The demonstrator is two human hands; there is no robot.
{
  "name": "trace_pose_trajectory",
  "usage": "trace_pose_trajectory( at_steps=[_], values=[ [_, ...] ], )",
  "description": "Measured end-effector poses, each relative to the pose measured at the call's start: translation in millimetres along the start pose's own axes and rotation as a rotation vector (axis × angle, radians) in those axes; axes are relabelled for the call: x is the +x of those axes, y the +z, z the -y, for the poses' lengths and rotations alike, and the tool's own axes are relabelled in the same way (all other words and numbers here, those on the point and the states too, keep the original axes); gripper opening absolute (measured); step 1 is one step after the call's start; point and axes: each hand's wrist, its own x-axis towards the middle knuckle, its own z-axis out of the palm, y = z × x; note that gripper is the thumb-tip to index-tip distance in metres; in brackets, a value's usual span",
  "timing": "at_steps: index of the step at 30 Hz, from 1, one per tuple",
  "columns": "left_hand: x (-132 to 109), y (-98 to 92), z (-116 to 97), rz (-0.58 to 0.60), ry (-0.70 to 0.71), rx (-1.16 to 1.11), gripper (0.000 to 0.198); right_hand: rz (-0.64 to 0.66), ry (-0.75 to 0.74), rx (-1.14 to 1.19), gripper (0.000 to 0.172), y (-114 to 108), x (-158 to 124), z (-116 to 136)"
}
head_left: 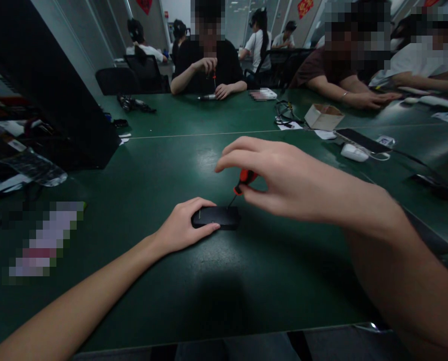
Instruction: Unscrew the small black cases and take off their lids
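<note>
A small flat black device [218, 217] lies on the green table [209, 281] in front of me. My left hand [184, 225] grips its left end, fingers wrapped over the edge, and holds it down. My right hand [280, 175] hovers just above and to the right, pinching a small red-handled screwdriver [243, 180]. The screwdriver's thin tip points down onto the top right part of the device.
A black computer case [47, 95] stands at the left with clutter beside it. Across the table sit several other people; one holds a screwdriver. A small cardboard box [323, 116], a phone [362, 140], a white mouse [354, 152] and cables lie at the right.
</note>
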Motion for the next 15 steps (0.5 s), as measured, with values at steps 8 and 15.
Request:
trace_pose_trajectory(
  at_steps=[8, 15],
  values=[
    [-0.7, 0.4, 1.0, -0.016, 0.019, 0.0, 0.036, -0.041, 0.079, -0.062, 0.024, 4.8, 4.2, 0.1],
    [-1.4, 0.2, 1.4, -0.006, 0.017, -0.007, 0.036, -0.006, -0.049, 0.007, 0.031, -0.2, 0.4, -0.9]
  ],
)
